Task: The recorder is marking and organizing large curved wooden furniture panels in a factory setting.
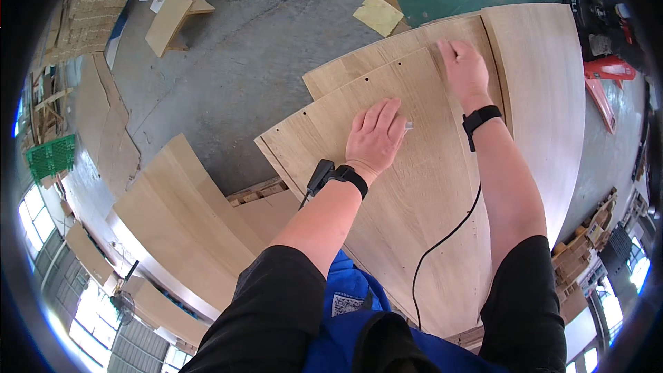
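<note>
A wood-grain panel (387, 186) with several small dark holes along its far edge lies in front of me, on top of other panels. My left hand (376, 135) rests palm down on it, fingers closed together. A small pale grey piece (409, 125) sticks out by that thumb; its kind is too small to make out. Over the panel's right edge, my right hand (466, 72) is closed, with fingers curled and slightly blurred. Whatever it may hold is hidden.
A black cable (435, 245) runs across the panel. Under the stack, another panel (535, 97) extends to the right. More boards (183, 207) lie at the left, near a wooden bracket-like piece (171, 21). Red and black equipment (608, 69) stands at the far right.
</note>
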`<state>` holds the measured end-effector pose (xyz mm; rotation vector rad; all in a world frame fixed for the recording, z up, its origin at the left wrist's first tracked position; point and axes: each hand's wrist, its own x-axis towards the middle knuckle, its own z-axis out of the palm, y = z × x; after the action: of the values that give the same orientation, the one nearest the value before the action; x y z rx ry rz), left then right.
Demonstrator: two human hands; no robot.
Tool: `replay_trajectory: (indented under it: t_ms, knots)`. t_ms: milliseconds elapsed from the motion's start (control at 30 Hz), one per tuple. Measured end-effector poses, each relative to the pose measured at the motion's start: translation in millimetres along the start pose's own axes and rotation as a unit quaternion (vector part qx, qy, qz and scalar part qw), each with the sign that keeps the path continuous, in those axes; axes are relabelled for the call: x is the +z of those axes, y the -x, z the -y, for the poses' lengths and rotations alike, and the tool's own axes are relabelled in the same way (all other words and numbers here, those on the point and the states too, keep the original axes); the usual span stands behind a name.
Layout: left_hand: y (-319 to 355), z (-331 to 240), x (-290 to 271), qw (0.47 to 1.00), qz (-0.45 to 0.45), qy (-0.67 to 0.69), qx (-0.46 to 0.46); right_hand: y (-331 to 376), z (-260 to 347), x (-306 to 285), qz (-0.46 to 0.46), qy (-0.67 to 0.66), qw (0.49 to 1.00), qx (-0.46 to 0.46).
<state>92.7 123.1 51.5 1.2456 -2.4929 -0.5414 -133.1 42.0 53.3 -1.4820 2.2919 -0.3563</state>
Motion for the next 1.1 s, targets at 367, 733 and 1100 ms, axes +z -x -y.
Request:
replay_trajectory:
  t_ms: [367, 733, 1100]
  knots:
    - [2.2, 5.2, 0.6, 1.0, -0.011, -0.009, 0.0, 3.4, 11.0, -0.7, -0.024, -0.001, 1.0, -0.018]
    - [1.6, 5.9, -0.8, 1.0, -0.018, 0.006, 0.001, 1.5, 16.9, -0.2, 0.001, 0.048, 0.998, -0.032]
    - [2.5, 3.3, 0.4, 1.0, -0.016, -0.002, 0.001, 10.8, 26.9, 2.8, 0.006, 0.081, 0.991, -0.107]
